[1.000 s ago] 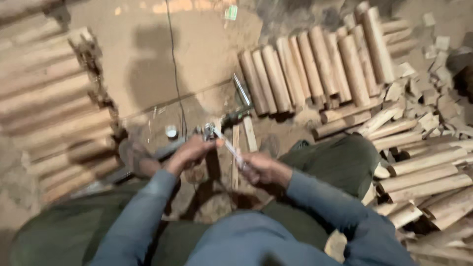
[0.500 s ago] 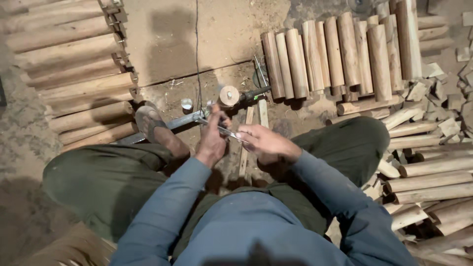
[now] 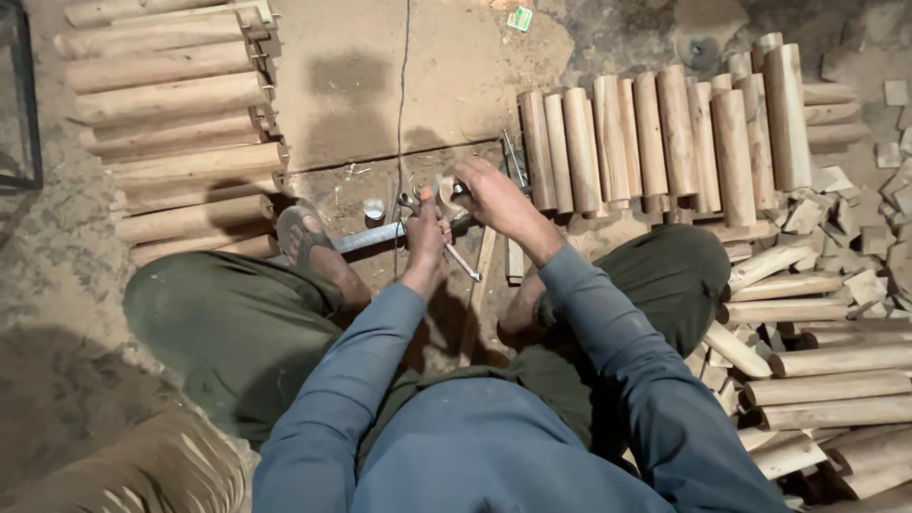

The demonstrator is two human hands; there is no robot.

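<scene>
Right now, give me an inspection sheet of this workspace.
Surface: bare dirt floor.
Job's things: slim metal tool in left hand; metal bar on the floor.
Clutter: offcuts, small round cap.
Hands: left gripping the tool; right hand on a metal part, details unclear.
Cables: thin cord running up the floor.
Surroundings: rows of round wooden billets, stacked poles.

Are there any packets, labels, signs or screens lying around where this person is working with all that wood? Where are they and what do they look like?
Small packet or printed card: flat on the dirt floor at the top of the view, above the row of upright wooden logs; roughly rectangular, green and white, too small to tell more.
No signs or screens in view, and no labels show on the wood or the metal tools.
</scene>
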